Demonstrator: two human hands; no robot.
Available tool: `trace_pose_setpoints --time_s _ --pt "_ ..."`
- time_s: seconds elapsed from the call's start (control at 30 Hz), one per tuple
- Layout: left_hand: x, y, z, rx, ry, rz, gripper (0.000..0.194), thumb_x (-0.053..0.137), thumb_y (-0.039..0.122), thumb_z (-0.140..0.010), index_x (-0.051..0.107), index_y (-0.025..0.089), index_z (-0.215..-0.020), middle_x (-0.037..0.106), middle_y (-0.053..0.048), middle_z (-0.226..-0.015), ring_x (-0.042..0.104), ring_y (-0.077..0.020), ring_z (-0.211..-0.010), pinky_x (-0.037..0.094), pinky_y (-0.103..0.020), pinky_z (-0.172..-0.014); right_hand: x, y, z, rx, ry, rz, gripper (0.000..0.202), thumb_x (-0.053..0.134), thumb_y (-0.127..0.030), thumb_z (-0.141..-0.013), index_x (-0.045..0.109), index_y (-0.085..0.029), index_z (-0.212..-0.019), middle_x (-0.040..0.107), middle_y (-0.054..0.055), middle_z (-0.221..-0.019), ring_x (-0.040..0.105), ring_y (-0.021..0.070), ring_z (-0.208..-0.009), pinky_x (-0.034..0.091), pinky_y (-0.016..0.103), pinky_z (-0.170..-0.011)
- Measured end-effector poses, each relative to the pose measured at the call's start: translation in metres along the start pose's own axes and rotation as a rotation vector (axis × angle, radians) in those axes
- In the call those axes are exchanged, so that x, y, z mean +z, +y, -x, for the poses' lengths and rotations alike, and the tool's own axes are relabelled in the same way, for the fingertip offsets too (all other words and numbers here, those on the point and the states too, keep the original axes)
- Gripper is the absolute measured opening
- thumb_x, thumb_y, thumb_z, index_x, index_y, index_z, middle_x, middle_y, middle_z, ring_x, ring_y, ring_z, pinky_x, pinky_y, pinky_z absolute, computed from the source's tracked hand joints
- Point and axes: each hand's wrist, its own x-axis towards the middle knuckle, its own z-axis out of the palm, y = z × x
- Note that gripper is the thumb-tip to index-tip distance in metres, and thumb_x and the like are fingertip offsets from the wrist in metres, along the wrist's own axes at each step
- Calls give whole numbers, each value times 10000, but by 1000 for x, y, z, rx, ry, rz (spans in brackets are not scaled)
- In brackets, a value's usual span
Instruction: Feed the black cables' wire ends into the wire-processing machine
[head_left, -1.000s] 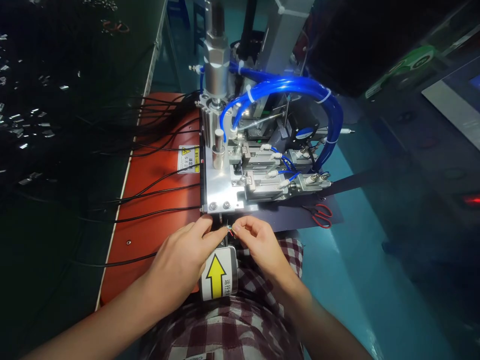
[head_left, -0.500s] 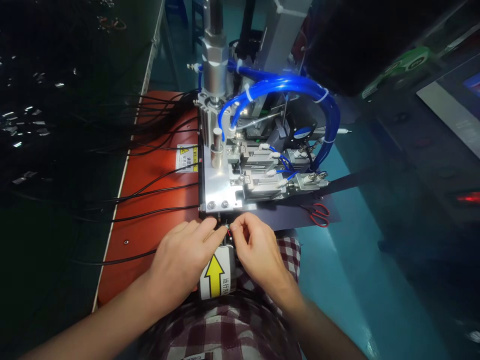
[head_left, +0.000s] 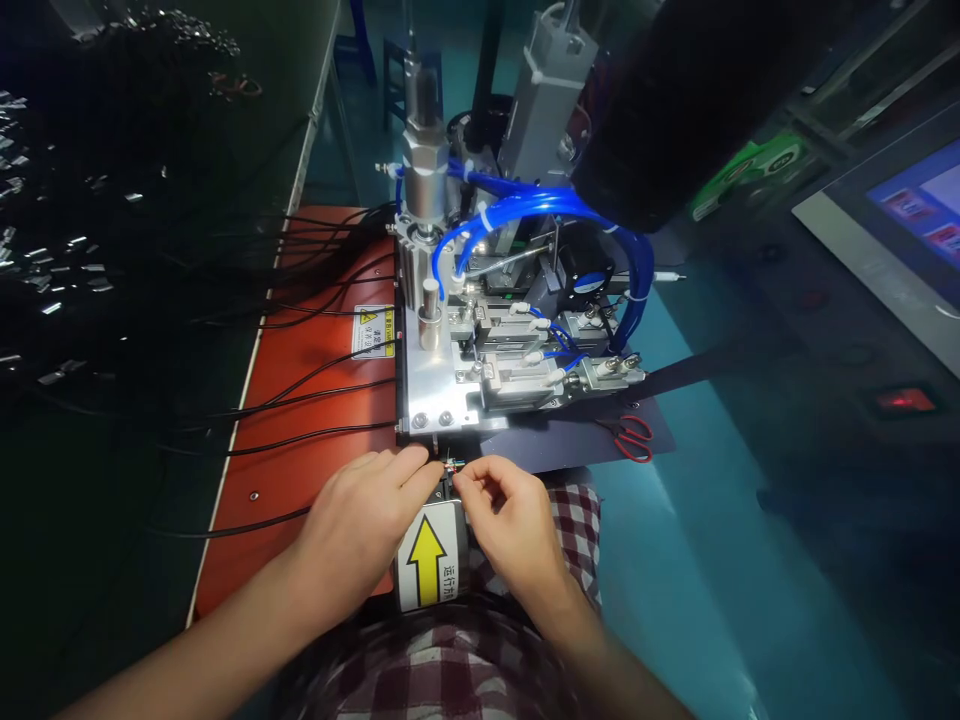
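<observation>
Thin coloured wires (head_left: 454, 466) show between my two hands, at the near edge of the metal machine (head_left: 439, 395). My left hand (head_left: 367, 505) is closed, thumb and forefinger pinched at the left end of the wires; a black cable reaches it from the left. From the right, my right hand (head_left: 514, 510) pinches at the wires with its fingertips. Just below the fingers is a black part, and nearer me a white label with a yellow arrow (head_left: 427, 560).
Black cables (head_left: 322, 435) cross the orange table (head_left: 300, 480) on the left. Red-handled scissors (head_left: 634, 438) lie on the dark plate at the right. Blue air hoses (head_left: 525, 205) arch above the machine. A screen (head_left: 919, 215) stands far right.
The camera view has shifted a little. Both hands remain close together, and more of the coloured wires shows between the fingertips.
</observation>
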Motion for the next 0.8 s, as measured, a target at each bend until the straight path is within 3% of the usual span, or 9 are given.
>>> trace_pose_setpoints --time_s 0.13,0.37,0.5,0.63,0.8 --pt "3 -1 2 15 -16 12 251 443 98 -828 631 153 -986 654 -84 -886 569 -215 -663 441 -328 -572 -7 -9 -1 -264 62 314 176 522 -192 -875 540 -193 -700 569 5 -683 483 154 -606 313 297 -600" --pt "0 -2 0 46 -2 -9 247 419 107 -859 634 156 -969 659 -81 -877 575 -202 -657 442 -311 -566 -6 -7 -4 -346 59 352 171 491 -173 -891 535 -188 -726 574 20 -707 493 162 -629 311 303 -613" --pt "-3 -2 -2 45 -35 -20 264 409 85 -869 647 152 -960 661 -75 -840 579 -203 -638 446 -315 -551 -11 -9 -7 -340 66 322 176 474 -178 -897 531 -190 -731 561 26 -712 494 169 -640 322 298 -615" --pt "-2 -3 -2 50 -3 -11 307 372 59 -871 652 152 -954 659 -79 -842 583 -196 -646 452 -311 -562 -16 -6 -11 -219 46 168 187 454 -191 -914 520 -197 -740 535 5 -707 490 153 -616 341 277 -591" --pt "0 -3 -2 39 -31 -14 294 385 72 -872 649 156 -971 655 -72 -830 576 -196 -643 448 -306 -556 -10 -1 -8 -180 40 119 201 508 -275 -913 523 -198 -728 531 0 -686 481 147 -595 341 268 -564"
